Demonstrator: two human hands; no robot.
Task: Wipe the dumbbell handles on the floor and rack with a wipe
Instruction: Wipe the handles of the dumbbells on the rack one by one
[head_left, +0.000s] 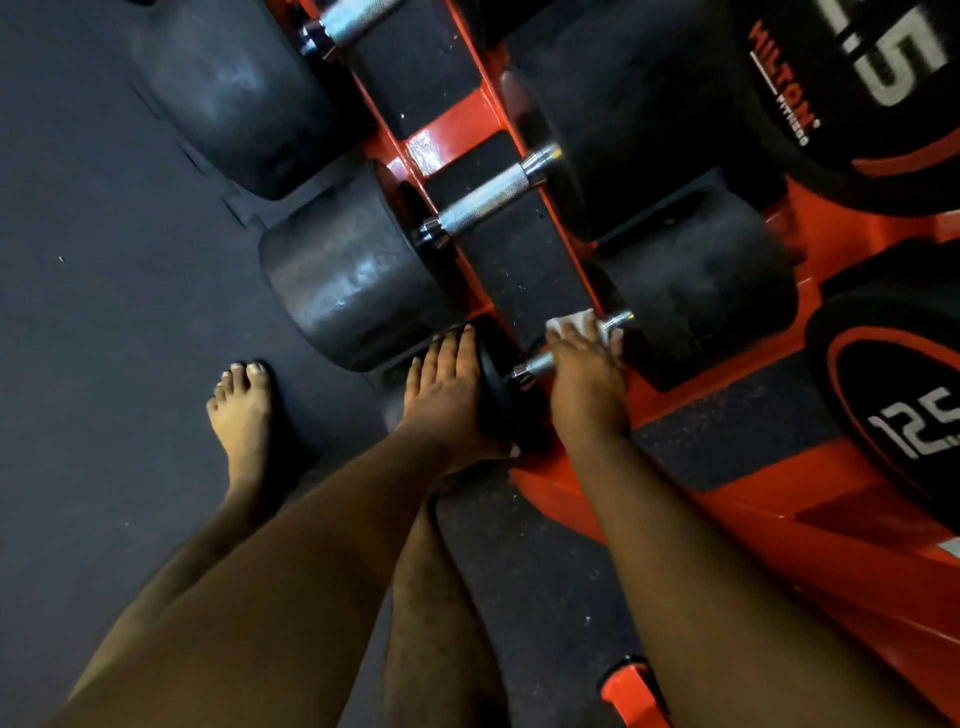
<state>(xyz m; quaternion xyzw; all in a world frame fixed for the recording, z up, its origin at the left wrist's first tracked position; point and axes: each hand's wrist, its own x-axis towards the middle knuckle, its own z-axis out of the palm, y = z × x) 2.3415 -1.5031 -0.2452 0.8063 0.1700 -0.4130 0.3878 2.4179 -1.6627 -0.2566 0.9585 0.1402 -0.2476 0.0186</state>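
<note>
A: Where is the right hand (584, 382)?

B: Low on the orange rack (737, 499), curled over the handle (540, 362) of the nearest dumbbell, holding a white wipe (576, 323) round it. The wipe shows at the fingertips, bunched against the bar.

A: And the left hand (444, 395)?

B: Fingers straight, lying flat on that dumbbell's near weight (498, 400), thumb tucked under its lower edge.

A: Which way does the handle run?

B: Its long axis goes from lower left to upper right, from the weight under the left hand to the far weight (696, 291) set deeper in the rack. A short chrome stub (618, 318) shows past the wipe.

A: What else sits in the rack?

B: The next dumbbell up lies parallel, its knurled chrome handle (488, 200) bare between two big black weights (348, 275). A third handle (353, 18) shows at the top edge. All rest on black pads between orange rails.

A: Any writing?

B: A weight at the right (904, 410) reads "12.5", cut off by the edge. One at the top right (852, 78) shows "15" and a blurred orange brand, seemingly "HILTON FITNESS".

A: And around?

B: Dark rubber floor (114, 260), with a bare foot (244, 410) left of the arms.
</note>
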